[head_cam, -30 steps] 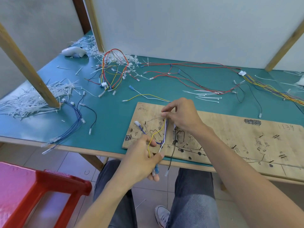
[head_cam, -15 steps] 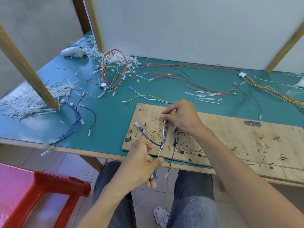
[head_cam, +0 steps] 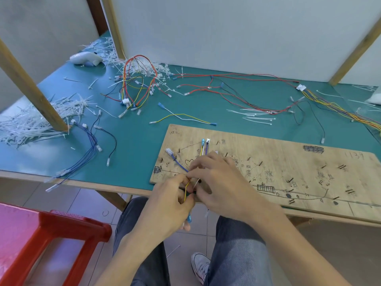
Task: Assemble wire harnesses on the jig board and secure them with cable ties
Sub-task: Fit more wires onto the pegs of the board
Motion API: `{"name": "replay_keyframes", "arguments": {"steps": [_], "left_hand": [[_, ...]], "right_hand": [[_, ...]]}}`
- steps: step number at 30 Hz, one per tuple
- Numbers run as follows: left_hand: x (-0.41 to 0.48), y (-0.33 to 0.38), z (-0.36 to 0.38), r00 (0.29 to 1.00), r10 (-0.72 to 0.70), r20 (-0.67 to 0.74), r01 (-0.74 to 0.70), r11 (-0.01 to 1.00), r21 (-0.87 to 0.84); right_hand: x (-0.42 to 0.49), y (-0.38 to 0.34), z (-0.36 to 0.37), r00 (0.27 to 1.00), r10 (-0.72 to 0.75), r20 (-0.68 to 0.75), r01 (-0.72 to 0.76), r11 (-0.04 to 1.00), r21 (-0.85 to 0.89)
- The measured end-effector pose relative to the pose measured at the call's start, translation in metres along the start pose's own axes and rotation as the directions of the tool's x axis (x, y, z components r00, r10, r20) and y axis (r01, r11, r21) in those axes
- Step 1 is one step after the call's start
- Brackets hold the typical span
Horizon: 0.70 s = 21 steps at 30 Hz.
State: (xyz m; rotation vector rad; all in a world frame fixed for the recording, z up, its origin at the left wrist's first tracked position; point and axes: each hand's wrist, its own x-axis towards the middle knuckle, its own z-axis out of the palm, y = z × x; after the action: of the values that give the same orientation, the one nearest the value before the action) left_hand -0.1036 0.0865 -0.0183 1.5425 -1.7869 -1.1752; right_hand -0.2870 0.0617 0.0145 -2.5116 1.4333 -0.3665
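Observation:
A wooden jig board (head_cam: 288, 162) with pins and drawn marks lies at the table's front edge. A small wire bundle (head_cam: 204, 148) of yellow, white and purple wires runs down its left part, with terminals at the top, and a blue wire (head_cam: 178, 163) branches off to the left. My left hand (head_cam: 171, 205) pinches the lower ends of the bundle just off the board's front edge. My right hand (head_cam: 216, 178) sits right beside it, fingers curled on the same wires at the board's lower left. A thin white cable tie (head_cam: 196, 183) sticks out between my hands.
Loose red, black and multicoloured wires (head_cam: 237, 93) spread over the green table. A blue wire bunch (head_cam: 86, 149) lies at the left. Heaps of white cable ties (head_cam: 31, 122) surround a slanted wooden post (head_cam: 35, 87). A red plastic stool (head_cam: 51, 240) stands at the lower left.
My right hand has come down from the top of the bundle to the board's lower left, meeting my left hand. The wire terminals at the top now lie uncovered.

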Motion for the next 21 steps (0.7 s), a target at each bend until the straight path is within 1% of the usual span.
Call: {"name": "replay_keyframes", "arguments": {"steps": [2, 5, 7, 9, 13, 16, 18, 20, 21], "left_hand": [[-0.001, 0.0, -0.001, 1.0, 0.002, 0.005, -0.002, 1.0, -0.024], [-0.005, -0.002, -0.005, 0.999, 0.037, -0.012, -0.037, 0.999, -0.014], [-0.008, 0.0, -0.008, 0.998, 0.056, -0.017, -0.057, 0.997, -0.046], [-0.01, -0.001, -0.012, 0.999, 0.045, -0.019, -0.047, 0.995, -0.086], [-0.015, -0.001, -0.016, 0.998, 0.017, -0.063, -0.022, 0.998, -0.066], [-0.017, 0.004, -0.018, 0.99, 0.015, -0.144, -0.01, 0.999, 0.035], [-0.017, 0.007, -0.021, 0.974, 0.069, -0.216, -0.031, 0.984, 0.176], [-0.016, 0.011, -0.025, 0.959, 0.137, -0.249, -0.052, 0.947, 0.318], [-0.016, 0.012, -0.026, 0.956, 0.153, -0.251, -0.058, 0.935, 0.35]], "right_hand": [[-0.009, -0.003, 0.007, 0.994, 0.04, -0.104, -0.036, 0.999, 0.038], [-0.018, -0.006, 0.019, 0.955, 0.063, -0.291, -0.043, 0.996, 0.075], [-0.023, -0.006, 0.029, 0.936, 0.061, -0.346, -0.029, 0.995, 0.097], [-0.027, -0.007, 0.037, 0.923, 0.05, -0.381, -0.014, 0.995, 0.096], [-0.033, -0.006, 0.045, 0.876, 0.034, -0.48, -0.015, 0.999, 0.044], [-0.04, -0.002, 0.051, 0.832, 0.043, -0.553, -0.027, 0.999, 0.038], [-0.044, 0.0, 0.054, 0.81, 0.04, -0.585, -0.02, 0.999, 0.041], [-0.047, 0.002, 0.055, 0.792, 0.044, -0.608, -0.016, 0.999, 0.052], [-0.049, 0.003, 0.055, 0.786, 0.048, -0.616, -0.009, 0.998, 0.067]]}}
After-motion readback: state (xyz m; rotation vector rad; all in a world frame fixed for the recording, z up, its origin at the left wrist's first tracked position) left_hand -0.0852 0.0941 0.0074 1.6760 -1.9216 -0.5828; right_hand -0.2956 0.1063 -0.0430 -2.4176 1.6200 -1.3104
